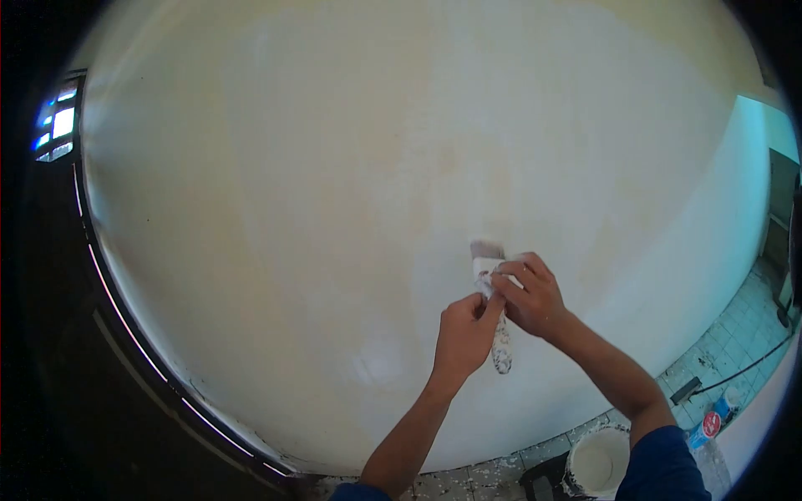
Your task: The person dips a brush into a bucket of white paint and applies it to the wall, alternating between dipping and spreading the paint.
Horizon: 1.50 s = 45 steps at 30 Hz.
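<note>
The left hand (464,336) grips the speckled handle of a paintbrush (484,266), and the right hand (535,296) pinches its white upper part. The brush points bristles-up before the pale wall (317,192). Lower right, beyond a bucket (573,461) on the tiled floor (720,346), a container (710,425) bears white marks on red, apparently lettering, too small to read.

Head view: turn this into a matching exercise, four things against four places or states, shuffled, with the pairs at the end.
Things
1. paintbrush
2. bucket
3. window
4. wall

Places or states
A. pale, filling most of the view
B. at the bottom of the view, whitish inside
C. in the left hand, with the right hand up against it
D. bright, at the far left

Pairs: 1-C, 2-B, 3-D, 4-A
</note>
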Tool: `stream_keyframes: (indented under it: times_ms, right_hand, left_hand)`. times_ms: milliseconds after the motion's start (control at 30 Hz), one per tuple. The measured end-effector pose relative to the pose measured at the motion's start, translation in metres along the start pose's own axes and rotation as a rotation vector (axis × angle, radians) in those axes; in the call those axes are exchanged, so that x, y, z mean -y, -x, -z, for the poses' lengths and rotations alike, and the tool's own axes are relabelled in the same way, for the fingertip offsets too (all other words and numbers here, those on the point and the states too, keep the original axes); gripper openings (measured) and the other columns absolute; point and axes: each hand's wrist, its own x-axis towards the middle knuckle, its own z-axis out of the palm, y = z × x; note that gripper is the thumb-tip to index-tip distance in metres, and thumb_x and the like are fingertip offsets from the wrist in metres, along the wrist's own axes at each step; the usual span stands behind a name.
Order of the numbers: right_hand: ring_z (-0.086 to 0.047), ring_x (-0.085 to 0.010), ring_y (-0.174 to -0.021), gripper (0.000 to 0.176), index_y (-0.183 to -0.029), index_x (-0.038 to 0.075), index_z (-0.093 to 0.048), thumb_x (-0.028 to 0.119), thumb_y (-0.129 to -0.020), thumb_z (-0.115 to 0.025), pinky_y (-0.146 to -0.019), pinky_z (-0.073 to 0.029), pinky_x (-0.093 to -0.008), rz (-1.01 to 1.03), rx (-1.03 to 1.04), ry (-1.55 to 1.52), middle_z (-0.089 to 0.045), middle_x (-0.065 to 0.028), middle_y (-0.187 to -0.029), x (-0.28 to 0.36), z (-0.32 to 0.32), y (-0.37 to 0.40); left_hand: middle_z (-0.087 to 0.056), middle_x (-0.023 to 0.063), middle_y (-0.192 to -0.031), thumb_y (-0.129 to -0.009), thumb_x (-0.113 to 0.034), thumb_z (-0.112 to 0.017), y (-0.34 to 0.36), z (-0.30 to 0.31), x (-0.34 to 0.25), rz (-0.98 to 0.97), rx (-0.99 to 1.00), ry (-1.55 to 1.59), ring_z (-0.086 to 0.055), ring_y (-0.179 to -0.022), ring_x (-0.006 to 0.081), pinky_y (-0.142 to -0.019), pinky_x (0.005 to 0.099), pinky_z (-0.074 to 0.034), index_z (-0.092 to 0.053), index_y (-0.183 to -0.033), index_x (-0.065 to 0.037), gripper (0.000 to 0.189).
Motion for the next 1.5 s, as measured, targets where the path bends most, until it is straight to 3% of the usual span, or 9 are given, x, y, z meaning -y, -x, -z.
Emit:
stream_keyframes:
  times_ms: [233, 600, 900, 1067, 1167, 1233, 1267, 1400, 1500]
  right_hand:
    - [-0.054, -0.0202, -0.076, 0.028, -0.088, 0.011, -0.063, 0.011, -0.061, -0.071, -0.059, -0.037, -0.0325, 0.295, -0.11, -0.058, -0.056, -0.0005, -0.077, -0.058, 0.009, -0.052]
    - [-0.059, -0.022, -0.077, 0.027, -0.087, 0.01, -0.065, 0.007, -0.061, -0.068, -0.065, -0.042, -0.0328, 0.304, -0.321, -0.066, -0.062, -0.0035, -0.082, -0.114, 0.014, -0.139]
    - [-0.059, -0.0212, -0.07, 0.018, -0.085, 0.013, -0.064, 0.01, -0.067, -0.066, -0.062, -0.05, -0.033, 0.367, 0.077, -0.061, -0.061, -0.0044, -0.081, -0.06, -0.027, -0.044]
    - [-0.061, -0.0214, -0.078, 0.02, -0.087, 0.015, -0.063, 0.009, -0.068, -0.065, -0.067, -0.051, -0.0332, 0.151, 0.412, -0.199, -0.061, -0.0023, -0.079, -0.054, -0.004, -0.065]
    - [-0.062, -0.0259, -0.079, 0.025, -0.089, 0.011, -0.065, 0.003, -0.066, -0.069, -0.068, -0.051, -0.0343, 0.131, 0.132, -0.202, -0.064, -0.0068, -0.084, -0.099, -0.004, -0.13]
    - [-0.066, -0.0188, -0.079, 0.018, -0.085, 0.006, -0.068, 0.004, -0.07, -0.076, -0.07, -0.053, -0.0283, -0.046, -0.144, -0.4, -0.068, -0.0072, -0.087, -0.111, 0.004, -0.176]
    - [-0.065, -0.0151, -0.079, 0.017, -0.086, 0.005, -0.068, 0.003, -0.071, -0.075, -0.07, -0.054, -0.0275, 0.075, -0.244, -0.325, -0.068, -0.0067, -0.088, -0.108, 0.017, -0.195]
    - [-0.065, -0.0201, -0.076, 0.015, -0.085, 0.004, -0.067, 0.006, -0.072, -0.074, -0.07, -0.052, -0.0284, 0.072, -0.266, -0.206, -0.068, -0.0079, -0.086, -0.119, 0.009, -0.193]
    - [-0.06, -0.0247, -0.08, 0.028, -0.094, 0.016, -0.062, 0.005, -0.069, -0.064, -0.067, -0.048, -0.0375, 0.19, 0.228, -0.124, -0.063, -0.005, -0.086, -0.091, -0.012, -0.105]
  left_hand:
    - [-0.055, 0.0049, -0.064, -0.092, -0.028, -0.054, -0.036, -0.016, -0.028, -0.132, -0.055, 0.211, -0.047, -0.06, 0.0088, -0.056, 0.0258, -0.041, -0.059, -0.081, 0.006, 0.036]
    - [-0.058, 0.0057, -0.082, -0.092, -0.018, -0.054, -0.01, 0.068, -0.038, -0.126, 0.081, 0.018, -0.056, -0.073, 0.0115, -0.072, 0.0283, -0.049, -0.059, -0.1, 0.003, 0.023]
    - [-0.059, 0.0044, -0.08, -0.09, -0.015, -0.056, -0.008, 0.092, -0.018, -0.09, 0.169, -0.099, -0.057, -0.075, 0.0111, -0.074, 0.0263, -0.048, -0.059, -0.102, 0.002, 0.021]
    - [-0.06, 0.005, -0.08, -0.089, -0.018, -0.059, -0.014, 0.103, -0.008, -0.059, 0.214, -0.113, -0.058, -0.076, 0.0114, -0.076, 0.027, -0.048, -0.059, -0.101, 0.001, 0.022]
    - [-0.06, 0.0051, -0.079, -0.089, -0.018, -0.059, -0.017, 0.096, -0.011, -0.092, 0.265, -0.129, -0.058, -0.077, 0.0113, -0.078, 0.0282, -0.048, -0.06, -0.101, 0.001, 0.023]
    - [-0.06, 0.0049, -0.078, -0.09, -0.019, -0.059, -0.017, 0.091, -0.011, -0.104, 0.298, -0.151, -0.058, -0.077, 0.0115, -0.079, 0.0289, -0.048, -0.06, -0.102, 0.0, 0.023]
    - [-0.06, 0.0048, -0.078, -0.09, -0.019, -0.059, -0.017, 0.09, -0.01, -0.108, 0.295, -0.158, -0.058, -0.077, 0.0116, -0.079, 0.029, -0.048, -0.06, -0.102, 0.0, 0.022]
    - [-0.06, 0.0048, -0.077, -0.089, -0.019, -0.06, -0.015, 0.092, 0.002, -0.115, 0.29, -0.142, -0.058, -0.076, 0.0118, -0.08, 0.0292, -0.048, -0.061, -0.101, -0.001, 0.022]
    - [-0.063, 0.0065, -0.079, -0.089, -0.025, -0.06, -0.011, 0.105, 0.009, -0.085, 0.273, -0.169, -0.061, -0.079, 0.0157, -0.077, 0.0291, -0.048, -0.06, -0.103, -0.001, 0.028]
